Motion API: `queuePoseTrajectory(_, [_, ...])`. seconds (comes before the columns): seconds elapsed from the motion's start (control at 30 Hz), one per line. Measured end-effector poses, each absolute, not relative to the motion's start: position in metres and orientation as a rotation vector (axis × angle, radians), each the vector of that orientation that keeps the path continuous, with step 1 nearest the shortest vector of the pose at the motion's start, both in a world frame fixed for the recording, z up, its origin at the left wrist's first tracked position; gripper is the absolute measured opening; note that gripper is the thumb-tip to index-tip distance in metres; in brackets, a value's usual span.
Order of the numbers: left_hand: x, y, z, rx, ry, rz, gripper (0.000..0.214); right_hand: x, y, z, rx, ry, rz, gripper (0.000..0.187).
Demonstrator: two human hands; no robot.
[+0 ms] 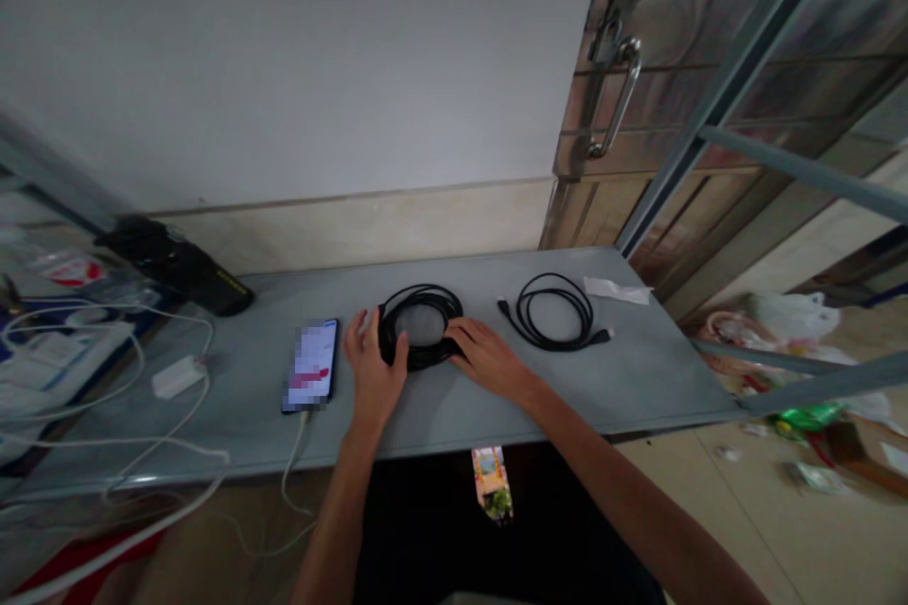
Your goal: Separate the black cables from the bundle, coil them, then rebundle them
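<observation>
A thick coil of black cable (423, 304) lies on the grey table (638, 378) in front of me. My left hand (375, 364) grips the coil's left side, thumb across the strands. My right hand (483, 354) rests on the coil's lower right edge with fingers curled onto it. A second, thinner black cable coil (554, 311) with loose plug ends lies apart to the right, untouched.
A phone (312, 365) with a lit screen lies left of my left hand, a white cable plugged into it. White cables and a white charger (177, 376) spread at the left. A black object (177, 265) sits by the wall. White paper (616, 289) lies at the back right.
</observation>
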State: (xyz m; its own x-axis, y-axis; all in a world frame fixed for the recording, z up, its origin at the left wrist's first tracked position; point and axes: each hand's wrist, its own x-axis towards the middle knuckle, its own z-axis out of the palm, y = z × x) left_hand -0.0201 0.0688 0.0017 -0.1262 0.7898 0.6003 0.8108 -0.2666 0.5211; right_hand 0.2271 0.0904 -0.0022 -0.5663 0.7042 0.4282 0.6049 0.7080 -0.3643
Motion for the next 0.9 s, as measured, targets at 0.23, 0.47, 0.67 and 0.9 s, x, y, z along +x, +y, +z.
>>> queuePoseTrajectory(0.23, [-0.007, 0.057, 0.010, -2.659, -1.434, -0.979, 0.039, 0.228, 0.094, -0.005, -1.085, -2.192, 0.321, 0.040])
queuePoseTrajectory(0.47, [-0.009, 0.060, 0.005, -2.573, -1.485, -0.953, 0.030, 0.232, 0.091, -0.003, -1.081, -2.062, 0.378, 0.047])
queuePoseTrajectory(0.67, [-0.007, 0.058, 0.007, -2.561, -1.514, -0.934, 0.030, 0.291, 0.076, -0.002, -1.270, -2.083, 0.181, 0.060])
queuePoseTrajectory(0.9, [-0.006, 0.058, 0.011, -2.396, -1.497, -1.061, 0.032, 0.372, 0.041, -0.018, -1.502, -2.063, 0.100, 0.041])
